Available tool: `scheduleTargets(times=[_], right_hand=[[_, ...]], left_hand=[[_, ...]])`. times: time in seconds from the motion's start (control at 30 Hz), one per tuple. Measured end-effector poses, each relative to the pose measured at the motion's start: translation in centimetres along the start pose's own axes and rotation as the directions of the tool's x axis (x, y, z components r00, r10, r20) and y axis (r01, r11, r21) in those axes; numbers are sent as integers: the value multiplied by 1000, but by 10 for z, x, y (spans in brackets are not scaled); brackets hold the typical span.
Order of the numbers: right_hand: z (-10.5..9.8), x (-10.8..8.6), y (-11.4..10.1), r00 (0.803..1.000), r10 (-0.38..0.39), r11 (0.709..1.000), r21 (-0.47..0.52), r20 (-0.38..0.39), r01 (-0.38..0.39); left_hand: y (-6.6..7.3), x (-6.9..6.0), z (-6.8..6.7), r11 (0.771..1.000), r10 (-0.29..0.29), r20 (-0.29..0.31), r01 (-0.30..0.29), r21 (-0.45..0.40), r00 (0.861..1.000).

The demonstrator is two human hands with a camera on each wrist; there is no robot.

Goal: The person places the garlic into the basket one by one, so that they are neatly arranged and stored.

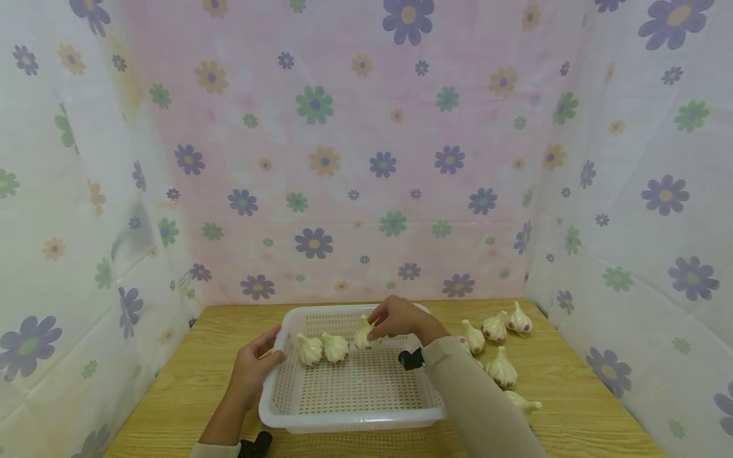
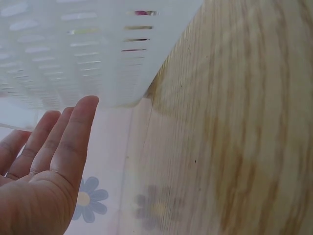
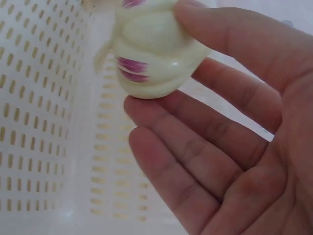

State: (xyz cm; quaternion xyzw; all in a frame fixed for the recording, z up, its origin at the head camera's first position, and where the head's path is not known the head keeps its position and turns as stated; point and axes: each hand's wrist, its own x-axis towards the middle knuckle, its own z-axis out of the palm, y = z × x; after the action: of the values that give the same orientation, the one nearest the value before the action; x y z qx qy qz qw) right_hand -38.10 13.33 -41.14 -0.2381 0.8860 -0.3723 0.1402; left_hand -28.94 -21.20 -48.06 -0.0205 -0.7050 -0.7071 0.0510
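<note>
So the garlic bulb (image 1: 362, 335) is up at the far side of the white basket (image 1: 355, 421), pinched between the thumb and fingers of the right hand (image 1: 396, 317). Two more bulbs (image 1: 335, 348) sit in there just left of it. The left hand (image 1: 252, 367) is pretty open, fingers straight along the basket's left side, thumb by the rim. Other bulbs (image 1: 501, 371) lie on the wooden worktop (image 1: 578, 401), to the right.

The garlic bulb (image 3: 154, 36) looks glossy, the basket (image 1: 355, 421) plastic, the tabletop (image 1: 578, 401) wood.
</note>
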Motion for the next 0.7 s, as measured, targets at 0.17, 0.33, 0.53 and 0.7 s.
scheduleTargets(times=[0.17,0.33,0.53,0.7], right_hand=[[6,3,6,1000,11,1000,24,-2,-11],[9,3,12,1000,24,999,43,2,-25],[15,3,15,999,42,998,47,-1,-42],[18,5,15,999,49,997,54,2,-49]], left_hand=[[-2,-1,1,1000,-9,-10,9,15,1000],[-2,-1,-1,1000,-7,4,7,2,1000],[-2,1,-2,1000,-17,11,18,-6,1000],[0,1,-2,1000,-13,17,13,5,1000]])
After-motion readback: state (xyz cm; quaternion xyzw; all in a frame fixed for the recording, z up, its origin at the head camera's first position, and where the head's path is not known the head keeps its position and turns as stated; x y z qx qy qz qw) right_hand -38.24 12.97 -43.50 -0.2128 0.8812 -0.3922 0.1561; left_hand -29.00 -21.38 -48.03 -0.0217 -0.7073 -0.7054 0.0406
